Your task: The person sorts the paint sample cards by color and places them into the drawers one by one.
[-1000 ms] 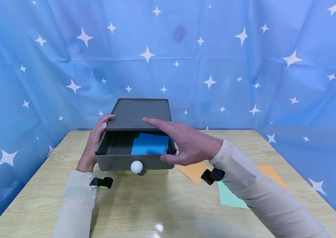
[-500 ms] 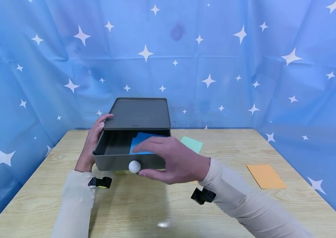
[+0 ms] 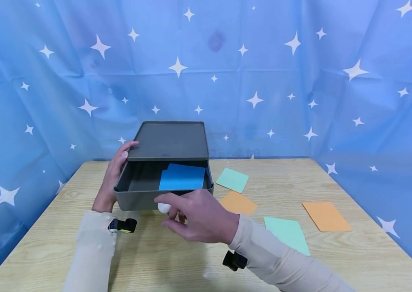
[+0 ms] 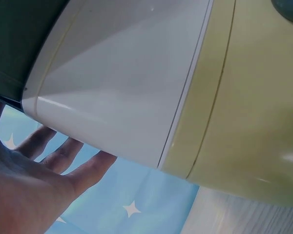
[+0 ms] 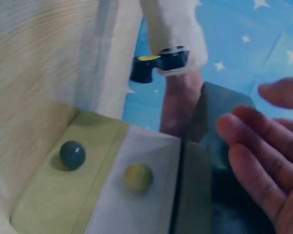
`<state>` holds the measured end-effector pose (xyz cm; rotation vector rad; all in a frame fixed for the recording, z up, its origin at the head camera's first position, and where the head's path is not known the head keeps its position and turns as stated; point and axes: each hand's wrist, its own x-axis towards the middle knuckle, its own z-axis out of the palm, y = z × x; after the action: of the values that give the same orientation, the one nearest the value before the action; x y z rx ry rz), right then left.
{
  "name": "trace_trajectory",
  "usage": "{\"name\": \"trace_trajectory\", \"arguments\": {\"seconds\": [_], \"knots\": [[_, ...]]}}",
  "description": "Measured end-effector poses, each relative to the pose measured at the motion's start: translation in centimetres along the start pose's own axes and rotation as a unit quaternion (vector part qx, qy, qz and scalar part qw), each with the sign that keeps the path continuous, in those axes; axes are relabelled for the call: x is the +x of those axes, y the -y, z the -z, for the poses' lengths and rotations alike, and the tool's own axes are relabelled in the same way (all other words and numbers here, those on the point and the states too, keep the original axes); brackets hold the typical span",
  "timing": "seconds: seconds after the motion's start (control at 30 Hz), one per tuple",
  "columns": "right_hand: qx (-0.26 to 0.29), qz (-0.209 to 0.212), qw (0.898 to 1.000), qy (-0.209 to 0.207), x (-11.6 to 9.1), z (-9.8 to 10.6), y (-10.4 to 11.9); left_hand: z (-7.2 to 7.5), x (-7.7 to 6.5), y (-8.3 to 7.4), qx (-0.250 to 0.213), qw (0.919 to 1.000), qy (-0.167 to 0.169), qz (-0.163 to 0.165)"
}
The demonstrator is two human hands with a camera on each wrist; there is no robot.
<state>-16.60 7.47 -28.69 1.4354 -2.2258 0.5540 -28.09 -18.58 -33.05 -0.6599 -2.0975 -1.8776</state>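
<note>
A small drawer cabinet (image 3: 169, 140) has a dark grey top tier, with its top drawer (image 3: 133, 200) pulled out. Blue cards (image 3: 182, 178) lie in the right part of that drawer. My left hand (image 3: 112, 174) rests along the cabinet's left side, fingers extended, one reaching the top edge. At the drawer front, my right hand (image 3: 198, 217) has its index finger over the white round knob (image 3: 164, 207) and its thumb below. The right wrist view shows these fingers slightly bent and spread, the knob hidden.
Below the grey tier are a white tier (image 5: 132, 161) with a yellow knob (image 5: 138, 177) and a yellow tier (image 5: 93, 141) with a dark knob (image 5: 72, 155). Right of the cabinet lie green cards (image 3: 233, 179) and orange cards (image 3: 326, 216) on the wooden table (image 3: 155, 263).
My right hand has moved left and down from the drawer's right corner to the white knob, uncovering the cards on the table. My left hand stays at the cabinet's side.
</note>
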Motion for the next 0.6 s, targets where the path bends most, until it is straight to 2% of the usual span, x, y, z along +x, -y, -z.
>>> {"name": "trace_trajectory", "arguments": {"seconds": [0.13, 0.3, 0.4, 0.6], "knots": [[-0.078, 0.001, 0.996, -0.037, -0.4, -1.0, -0.1, 0.1, -0.1, 0.0, -0.001, 1.0, -0.001, 0.003], [-0.175, 0.014, 0.979, -0.1, -0.5, -2.2, 0.0, 0.1, -0.1, -0.1, -0.009, 0.9999, -0.002, 0.01], [-0.202, 0.015, 0.972, -0.123, -0.5, -2.7, 0.1, 0.1, -0.1, -0.1, -0.004, 0.9999, -0.001, 0.01], [-0.205, 0.006, 0.968, -0.147, -0.5, -3.1, 0.2, 0.0, -0.1, -0.3, -0.009, 0.9999, 0.004, 0.009]]}}
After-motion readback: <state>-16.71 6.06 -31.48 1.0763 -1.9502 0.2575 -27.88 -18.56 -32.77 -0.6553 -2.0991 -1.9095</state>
